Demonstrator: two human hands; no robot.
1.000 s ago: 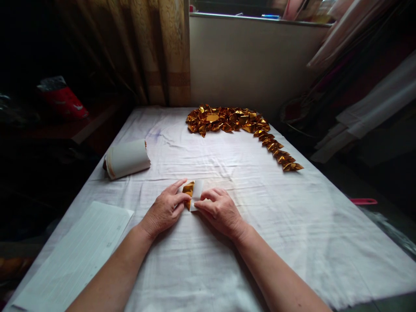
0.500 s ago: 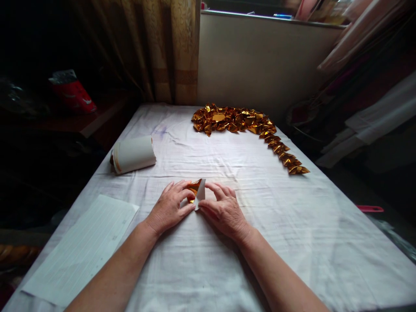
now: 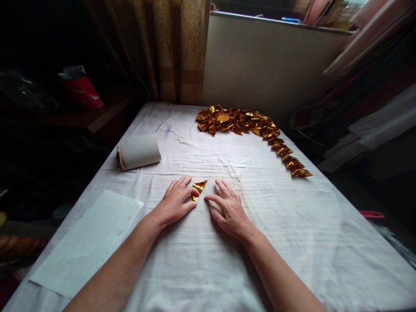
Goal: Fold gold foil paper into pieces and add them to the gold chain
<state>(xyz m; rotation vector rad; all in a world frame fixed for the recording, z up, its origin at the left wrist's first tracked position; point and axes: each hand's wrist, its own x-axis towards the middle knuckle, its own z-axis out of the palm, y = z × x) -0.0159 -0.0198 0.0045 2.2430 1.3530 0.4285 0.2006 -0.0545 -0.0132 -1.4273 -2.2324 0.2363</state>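
A small folded piece of gold foil paper [image 3: 200, 187] lies on the white cloth, its pointed corner aimed up and right. My left hand [image 3: 177, 196] is at its left side, the index finger curled over the foil and the thumb close to its lower edge. Part of the piece is hidden under those fingers. Just to the right, apart from the foil, my right hand [image 3: 227, 206] rests with fingers spread and holds nothing. At the back right lies a gold foil garland [image 3: 240, 121] of many folded pieces, with a tail [image 3: 287, 158] trailing toward me.
A white paper roll [image 3: 139, 151] lies at the left edge of the cloth-covered table [image 3: 195, 268]. In front of it is a lined paper sheet [image 3: 87, 242]. A curtain [image 3: 169, 52] hangs behind, and clothes [image 3: 383, 117] hang at the right.
The paper's pale flap has been folded over, so only gold shows. My right hand has let go and moved right, its fingers opening. The view has shifted slightly.
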